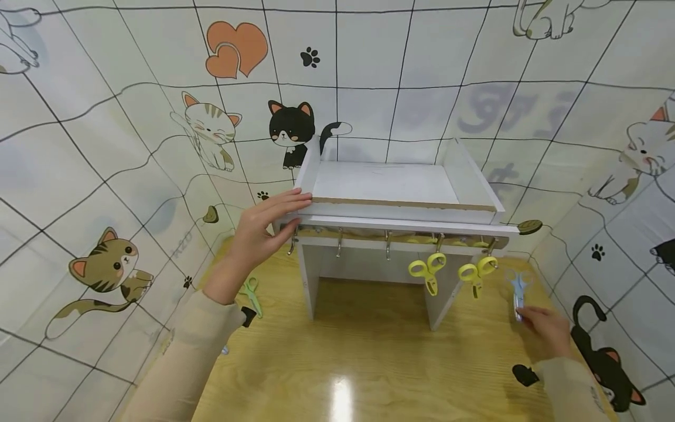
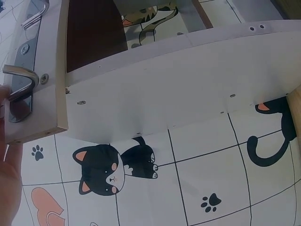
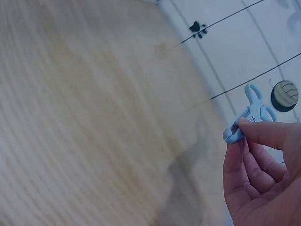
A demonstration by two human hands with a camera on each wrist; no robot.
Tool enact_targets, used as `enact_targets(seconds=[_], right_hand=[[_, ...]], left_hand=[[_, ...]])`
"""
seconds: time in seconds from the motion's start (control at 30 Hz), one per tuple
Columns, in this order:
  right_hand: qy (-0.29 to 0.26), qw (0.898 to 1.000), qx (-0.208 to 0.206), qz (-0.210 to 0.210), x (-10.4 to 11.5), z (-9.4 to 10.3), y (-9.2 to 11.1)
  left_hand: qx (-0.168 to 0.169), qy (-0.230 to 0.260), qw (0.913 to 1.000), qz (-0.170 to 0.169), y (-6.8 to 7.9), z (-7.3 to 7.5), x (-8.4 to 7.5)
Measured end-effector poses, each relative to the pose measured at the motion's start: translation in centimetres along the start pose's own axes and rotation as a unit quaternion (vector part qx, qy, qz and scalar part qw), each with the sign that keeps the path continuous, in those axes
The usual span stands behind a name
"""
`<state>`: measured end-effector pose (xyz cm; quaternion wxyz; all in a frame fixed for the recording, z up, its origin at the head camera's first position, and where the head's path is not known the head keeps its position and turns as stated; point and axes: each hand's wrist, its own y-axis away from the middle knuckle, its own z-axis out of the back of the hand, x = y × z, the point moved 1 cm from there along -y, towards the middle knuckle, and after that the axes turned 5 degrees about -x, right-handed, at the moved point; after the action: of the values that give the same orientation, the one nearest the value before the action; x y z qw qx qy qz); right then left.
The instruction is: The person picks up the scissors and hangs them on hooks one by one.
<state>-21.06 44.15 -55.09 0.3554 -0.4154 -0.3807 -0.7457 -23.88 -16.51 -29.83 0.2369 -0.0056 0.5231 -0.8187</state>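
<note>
A white shelf (image 1: pixel 401 225) with a tray-like top and metal hooks (image 1: pixel 339 246) along its front stands on the table. My left hand (image 1: pixel 257 227) holds its left end, fingers over the upper edge and thumb at the front, near the leftmost hook (image 2: pixel 29 80). Two pairs of yellow scissors, one (image 1: pixel 430 272) beside the other (image 1: pixel 477 273), hang from hooks on the right. Out to the right, my right hand (image 1: pixel 548 331) pinches light-blue scissors (image 1: pixel 519 296) by the blade end, handle loops pointing away, as the right wrist view also shows.
Green scissors (image 1: pixel 253 296) lie on the wooden table (image 1: pixel 337 351) left of the shelf. A small bluish thing (image 1: pixel 225 350) shows beside my left sleeve, mostly hidden. Cat-printed sheeting (image 1: pixel 390 53) encloses the table at the back and sides.
</note>
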Motion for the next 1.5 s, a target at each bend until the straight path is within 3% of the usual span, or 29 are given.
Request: enact_targets(seconds=[0.1, 0.2, 0.43, 0.57, 0.87, 1.03, 1.2, 1.4, 1.5], right_hand=[[-0.089, 0.996, 0.0, -0.014, 0.1, 0.0, -1.1], [-0.124, 0.992, -0.011, -0.016, 0.9, 0.0, -1.3], [-0.24, 0.97, 0.026, -0.01, 7.1, -0.1, 3.1], [-0.275, 0.961, 0.039, 0.009, 9.5, 0.0, 4.8], [-0.415, 0.906, 0.081, 0.027, 13.2, 1.0, 8.2], [-0.44, 0.89, 0.11, 0.045, 14.5, 1.4, 10.1], [-0.448, 0.882, 0.129, 0.075, 15.8, 0.9, 11.8], [-0.436, 0.878, 0.153, 0.124, 17.1, -0.1, 14.1], [-0.413, 0.882, 0.158, 0.163, 17.9, -0.6, 15.4]], left_hand=[[0.005, -0.007, 1.0, 0.001, -0.2, -0.1, 0.0], [0.012, -0.014, 0.9998, 0.0, -0.3, -0.1, 0.1], [0.013, -0.017, 0.9998, 0.001, -0.3, 0.1, 0.2], [0.013, -0.02, 0.9997, 0.001, -0.4, 0.2, 0.2], [0.006, -0.017, 0.9998, 0.005, -0.4, 0.1, 0.0], [0.004, -0.016, 0.9998, 0.014, -0.3, 0.1, 0.0], [0.005, -0.017, 0.9997, 0.017, -0.1, 0.3, 0.1], [0.012, -0.014, 0.9998, 0.011, -0.2, 0.3, 0.1], [0.012, -0.013, 0.9998, 0.006, -0.4, 0.3, 0.0]])
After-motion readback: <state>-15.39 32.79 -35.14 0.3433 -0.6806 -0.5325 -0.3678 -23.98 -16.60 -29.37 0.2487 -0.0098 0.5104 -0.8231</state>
